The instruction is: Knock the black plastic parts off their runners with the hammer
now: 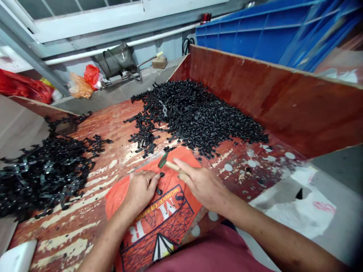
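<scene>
My right hand (198, 183) is closed around the light handle of a small hammer (163, 160), whose dark, greenish head is held over an orange printed cloth (172, 189). On that cloth, my left hand (144, 186) pinches a small black part with round ends (159, 192) between thumb and fingers. Its middle is partly covered by the thumb. A second round black end (162, 174) shows by the thumb tip, close below the hammer head.
Beyond the cloth lies a large heap of black parts (193, 113); another pile (42, 170) is at the left. A reddish wooden board (269, 94) walls the right side, with blue crates (246, 36) behind. A white sack (300, 207) lies at the right.
</scene>
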`<state>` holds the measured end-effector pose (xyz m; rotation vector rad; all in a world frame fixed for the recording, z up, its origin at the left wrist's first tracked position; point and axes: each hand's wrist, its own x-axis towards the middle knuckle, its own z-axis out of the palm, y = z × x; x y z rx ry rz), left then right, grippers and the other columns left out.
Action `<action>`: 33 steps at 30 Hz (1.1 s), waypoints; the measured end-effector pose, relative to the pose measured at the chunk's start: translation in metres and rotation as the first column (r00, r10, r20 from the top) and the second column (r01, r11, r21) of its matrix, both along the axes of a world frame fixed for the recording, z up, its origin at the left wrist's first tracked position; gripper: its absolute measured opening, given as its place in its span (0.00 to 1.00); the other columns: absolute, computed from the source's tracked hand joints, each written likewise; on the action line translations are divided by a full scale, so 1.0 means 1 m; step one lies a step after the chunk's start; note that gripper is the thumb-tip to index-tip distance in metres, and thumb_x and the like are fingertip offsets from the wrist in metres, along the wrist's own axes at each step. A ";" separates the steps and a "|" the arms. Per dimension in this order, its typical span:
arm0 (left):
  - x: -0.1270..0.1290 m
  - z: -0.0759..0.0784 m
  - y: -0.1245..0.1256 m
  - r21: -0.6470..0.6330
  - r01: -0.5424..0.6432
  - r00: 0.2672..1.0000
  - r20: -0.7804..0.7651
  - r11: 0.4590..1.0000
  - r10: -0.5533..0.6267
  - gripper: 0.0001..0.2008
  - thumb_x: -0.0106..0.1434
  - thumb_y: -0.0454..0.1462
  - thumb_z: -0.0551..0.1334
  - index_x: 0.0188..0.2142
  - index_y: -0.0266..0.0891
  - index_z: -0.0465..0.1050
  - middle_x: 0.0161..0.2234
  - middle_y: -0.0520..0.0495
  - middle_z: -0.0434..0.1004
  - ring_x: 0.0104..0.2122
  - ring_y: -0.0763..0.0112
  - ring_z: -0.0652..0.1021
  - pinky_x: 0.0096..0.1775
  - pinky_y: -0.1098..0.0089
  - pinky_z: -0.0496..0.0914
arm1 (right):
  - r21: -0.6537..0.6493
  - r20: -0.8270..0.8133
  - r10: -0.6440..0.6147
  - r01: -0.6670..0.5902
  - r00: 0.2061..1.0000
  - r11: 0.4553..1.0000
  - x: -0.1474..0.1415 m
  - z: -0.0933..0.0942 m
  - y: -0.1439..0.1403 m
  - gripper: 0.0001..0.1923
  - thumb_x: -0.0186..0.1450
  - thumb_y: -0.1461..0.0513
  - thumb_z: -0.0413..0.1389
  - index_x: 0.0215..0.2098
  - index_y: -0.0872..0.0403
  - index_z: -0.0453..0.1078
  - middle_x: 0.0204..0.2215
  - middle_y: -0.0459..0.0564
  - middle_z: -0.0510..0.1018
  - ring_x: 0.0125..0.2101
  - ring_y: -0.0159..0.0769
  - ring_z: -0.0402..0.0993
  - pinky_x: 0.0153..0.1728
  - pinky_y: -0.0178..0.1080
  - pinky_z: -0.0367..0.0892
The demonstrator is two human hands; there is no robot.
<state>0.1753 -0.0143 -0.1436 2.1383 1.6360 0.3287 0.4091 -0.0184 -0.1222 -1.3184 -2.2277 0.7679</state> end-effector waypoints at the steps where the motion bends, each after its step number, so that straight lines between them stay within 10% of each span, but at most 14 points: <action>1: 0.001 0.002 -0.001 0.003 0.021 1.000 0.010 1.000 -0.021 0.20 0.71 0.41 0.48 0.23 0.39 0.65 0.26 0.48 0.74 0.29 0.66 0.72 0.37 0.67 0.61 | -0.013 -0.091 -0.028 0.027 0.995 1.000 0.001 0.001 0.003 0.24 0.74 0.61 0.46 0.67 0.42 0.57 0.49 0.48 0.79 0.40 0.38 0.78 0.40 0.38 0.69; 9: 0.020 0.023 -0.023 0.114 -0.017 0.972 0.233 0.993 -0.011 0.07 0.66 0.41 0.60 0.37 0.40 0.63 0.32 0.51 0.71 0.33 0.68 0.72 0.37 0.68 0.65 | -0.437 -0.614 -0.149 -0.176 0.775 0.882 -0.021 -0.012 0.005 0.08 0.65 0.62 0.56 0.43 0.53 0.71 0.35 0.44 0.75 0.36 0.34 0.71 0.37 0.34 0.67; 16: 0.018 0.022 -0.037 0.340 -0.055 0.961 0.272 0.939 -0.042 0.11 0.62 0.42 0.65 0.36 0.41 0.65 0.34 0.47 0.72 0.36 0.64 0.74 0.39 0.66 0.69 | -0.630 -0.595 -0.247 -0.253 0.765 0.734 -0.024 -0.013 -0.009 0.06 0.64 0.60 0.55 0.38 0.53 0.67 0.21 0.37 0.67 0.14 0.23 0.56 0.15 0.28 0.53; 19: 0.015 0.028 -0.041 0.451 -0.302 0.929 0.338 0.840 0.152 0.16 0.55 0.45 0.70 0.38 0.41 0.69 0.45 0.41 0.71 0.48 0.54 0.72 0.51 0.57 0.67 | -0.624 -0.648 -0.317 -0.245 0.693 0.742 -0.020 -0.006 -0.009 0.06 0.62 0.59 0.56 0.35 0.53 0.65 0.18 0.35 0.63 0.12 0.22 0.52 0.12 0.28 0.46; 22: 0.016 0.029 -0.047 0.065 -0.594 0.661 0.608 0.802 0.440 0.23 0.54 0.49 0.69 0.44 0.42 0.69 0.43 0.42 0.74 0.47 0.53 0.74 0.53 0.54 0.67 | -0.597 -0.672 -0.357 -0.191 0.648 0.779 -0.019 -0.005 -0.011 0.06 0.61 0.60 0.56 0.36 0.53 0.65 0.21 0.36 0.64 0.12 0.22 0.52 0.12 0.29 0.47; 26: 0.030 0.029 -0.054 -0.659 -0.232 0.127 0.709 0.716 0.693 0.25 0.58 0.54 0.65 0.47 0.41 0.69 0.35 0.45 0.77 0.36 0.59 0.79 0.41 0.60 0.74 | -0.548 -0.681 -0.291 -0.203 0.672 0.812 -0.027 -0.010 -0.019 0.04 0.62 0.64 0.54 0.37 0.54 0.68 0.22 0.38 0.66 0.18 0.24 0.57 0.18 0.29 0.52; 33: 0.022 0.031 -0.050 -0.714 -0.278 0.042 0.659 0.642 0.751 0.25 0.43 0.44 0.77 0.40 0.40 0.75 0.29 0.52 0.76 0.26 0.72 0.74 0.27 0.76 0.71 | -0.305 -0.291 -0.156 0.063 0.944 0.950 0.003 -0.004 -0.014 0.05 0.62 0.64 0.60 0.29 0.53 0.68 0.25 0.39 0.65 0.25 0.28 0.62 0.26 0.31 0.56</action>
